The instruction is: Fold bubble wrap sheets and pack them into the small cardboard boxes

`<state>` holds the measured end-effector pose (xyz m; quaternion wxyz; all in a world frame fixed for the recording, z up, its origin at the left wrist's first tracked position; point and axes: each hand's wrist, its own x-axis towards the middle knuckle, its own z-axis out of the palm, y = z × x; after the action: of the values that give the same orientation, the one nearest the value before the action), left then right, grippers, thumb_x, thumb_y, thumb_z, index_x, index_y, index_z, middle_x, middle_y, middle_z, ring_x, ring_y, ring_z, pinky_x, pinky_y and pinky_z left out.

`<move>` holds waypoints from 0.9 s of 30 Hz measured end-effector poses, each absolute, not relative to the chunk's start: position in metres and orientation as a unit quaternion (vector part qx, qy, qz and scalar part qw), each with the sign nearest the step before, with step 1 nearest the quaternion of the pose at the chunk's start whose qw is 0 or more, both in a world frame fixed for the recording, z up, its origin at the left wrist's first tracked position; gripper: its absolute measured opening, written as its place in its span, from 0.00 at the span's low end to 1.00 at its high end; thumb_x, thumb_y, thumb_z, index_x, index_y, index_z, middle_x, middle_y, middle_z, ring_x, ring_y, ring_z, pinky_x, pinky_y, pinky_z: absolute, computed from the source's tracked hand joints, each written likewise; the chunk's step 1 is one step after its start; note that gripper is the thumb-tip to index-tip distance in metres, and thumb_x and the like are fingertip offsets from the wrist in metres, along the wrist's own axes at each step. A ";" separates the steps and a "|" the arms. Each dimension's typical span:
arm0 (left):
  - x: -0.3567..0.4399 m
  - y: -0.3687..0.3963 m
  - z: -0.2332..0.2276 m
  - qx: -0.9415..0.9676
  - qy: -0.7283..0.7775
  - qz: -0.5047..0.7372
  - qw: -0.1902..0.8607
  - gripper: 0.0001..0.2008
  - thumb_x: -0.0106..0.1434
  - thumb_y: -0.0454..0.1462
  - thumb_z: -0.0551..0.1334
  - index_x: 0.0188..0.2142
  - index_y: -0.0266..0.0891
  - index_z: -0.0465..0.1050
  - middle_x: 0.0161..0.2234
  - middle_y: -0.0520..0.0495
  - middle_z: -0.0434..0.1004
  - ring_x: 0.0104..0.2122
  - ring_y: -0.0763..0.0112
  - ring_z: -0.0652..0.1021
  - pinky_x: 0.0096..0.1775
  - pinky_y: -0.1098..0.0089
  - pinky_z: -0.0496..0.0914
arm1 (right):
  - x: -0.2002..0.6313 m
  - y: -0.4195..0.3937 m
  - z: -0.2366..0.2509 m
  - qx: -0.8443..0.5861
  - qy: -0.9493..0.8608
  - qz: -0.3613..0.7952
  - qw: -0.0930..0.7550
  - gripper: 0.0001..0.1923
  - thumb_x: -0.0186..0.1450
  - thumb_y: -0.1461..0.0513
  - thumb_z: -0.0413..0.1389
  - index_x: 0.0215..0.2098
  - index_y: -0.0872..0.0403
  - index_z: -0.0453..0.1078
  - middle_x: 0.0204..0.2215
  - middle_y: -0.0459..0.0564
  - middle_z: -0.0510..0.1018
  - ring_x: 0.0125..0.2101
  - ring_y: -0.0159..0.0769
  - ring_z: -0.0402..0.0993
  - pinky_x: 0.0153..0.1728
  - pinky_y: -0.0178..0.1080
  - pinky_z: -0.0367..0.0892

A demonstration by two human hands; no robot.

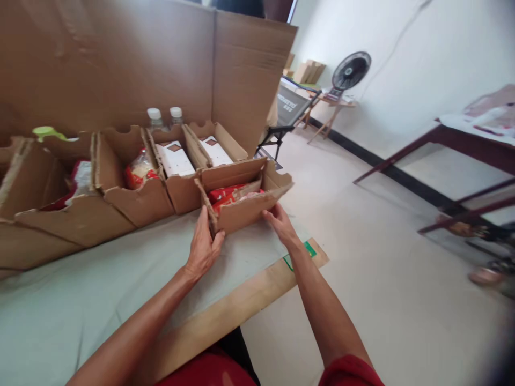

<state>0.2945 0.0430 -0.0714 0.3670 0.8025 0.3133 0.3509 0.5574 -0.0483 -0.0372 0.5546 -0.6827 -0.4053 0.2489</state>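
Observation:
Between my two hands is a small open cardboard box (pixel 245 212) with red packets (pixel 227 194) inside. My left hand (pixel 203 246) grips its near left corner, the thumb on the front wall. At the right end, my right hand (pixel 281 222) holds the lower side, with some fingers hidden beneath or behind it. The box is close to the front of a row of cardboard bins (pixel 132 206). In those bins lie white boxes (pixel 176 159), a clear bag with red print (pixel 140 170) and a red and white packet (pixel 78 182).
A tall cardboard panel (pixel 132 69) stands behind the bins, with two white-capped bottles (pixel 154 115) before it. The table (pixel 161 268) has a wooden front edge (pixel 241 300). Off to the right are a folding chair (pixel 292 110), a fan (pixel 351 71) and a dark table (pixel 462 142).

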 end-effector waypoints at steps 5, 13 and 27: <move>0.209 0.030 -0.087 0.879 0.363 0.205 0.233 0.36 0.67 0.45 0.62 0.71 0.41 0.58 0.71 0.32 0.60 0.72 0.42 0.60 0.69 0.38 0.53 | 0.514 -0.099 -0.057 -0.798 -0.384 0.112 0.451 0.36 0.59 0.39 0.59 0.52 0.57 0.75 0.49 0.64 0.83 0.47 0.52 0.79 0.51 0.55 0.72; 0.104 -0.042 -0.060 0.922 0.297 0.116 0.221 0.33 0.73 0.53 0.54 0.71 0.41 0.59 0.73 0.34 0.55 0.74 0.43 0.55 0.71 0.38 0.46 | 0.370 -0.031 -0.087 -0.571 -0.755 0.051 0.319 0.26 0.68 0.51 0.55 0.61 0.51 0.73 0.59 0.59 0.78 0.56 0.52 0.76 0.55 0.54 0.71; -0.175 0.110 -0.004 0.577 0.686 0.439 0.066 0.25 0.58 0.41 0.66 0.55 0.36 0.74 0.67 0.29 0.64 0.72 0.36 0.55 0.68 0.34 0.45 | 0.192 -0.030 -0.072 -0.352 -0.896 0.070 0.262 0.17 0.69 0.69 0.52 0.51 0.51 0.75 0.56 0.55 0.81 0.56 0.47 0.78 0.51 0.49 0.76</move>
<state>-0.1745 0.1105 -0.0039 0.0658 0.5770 0.6855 0.4391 0.1922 -0.0297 -0.0715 0.2619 -0.3521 -0.8958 0.0705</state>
